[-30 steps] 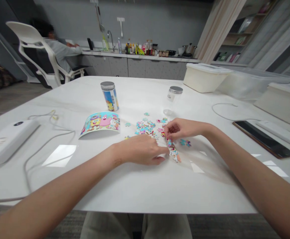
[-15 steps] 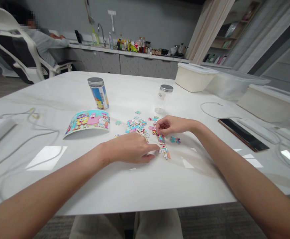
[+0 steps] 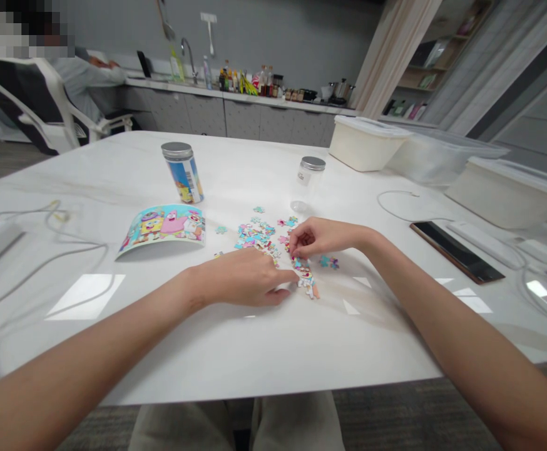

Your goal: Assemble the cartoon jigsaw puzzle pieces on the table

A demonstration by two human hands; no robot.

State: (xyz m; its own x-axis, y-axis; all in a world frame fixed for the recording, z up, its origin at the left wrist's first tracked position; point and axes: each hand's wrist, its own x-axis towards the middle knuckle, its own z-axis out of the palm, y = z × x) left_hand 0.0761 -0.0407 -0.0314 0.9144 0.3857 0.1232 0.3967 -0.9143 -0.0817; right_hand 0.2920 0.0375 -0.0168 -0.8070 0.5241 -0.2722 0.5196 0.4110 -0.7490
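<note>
Small colourful puzzle pieces (image 3: pixel 257 233) lie scattered on the white table (image 3: pixel 264 338). A short joined strip of pieces (image 3: pixel 307 280) lies between my hands. My left hand (image 3: pixel 243 277) rests knuckles up, fingers curled, with its fingertips touching the strip's near end. My right hand (image 3: pixel 318 237) is curled in a pinch on a puzzle piece at the strip's far end. Two more joined pieces (image 3: pixel 328 261) lie just right of it.
A cartoon reference picture (image 3: pixel 163 227) lies to the left, with a printed jar (image 3: pixel 182 172) behind it and a clear jar (image 3: pixel 308 178) further right. A dark phone (image 3: pixel 456 252), cables and white lidded boxes (image 3: pixel 365 143) are on the right. A person sits in a white chair (image 3: pixel 62 94) far left.
The view has turned right, so everything shifted left in the picture. Both hands stay at the strip, the right one's fingers having closed a little tighter on it.
</note>
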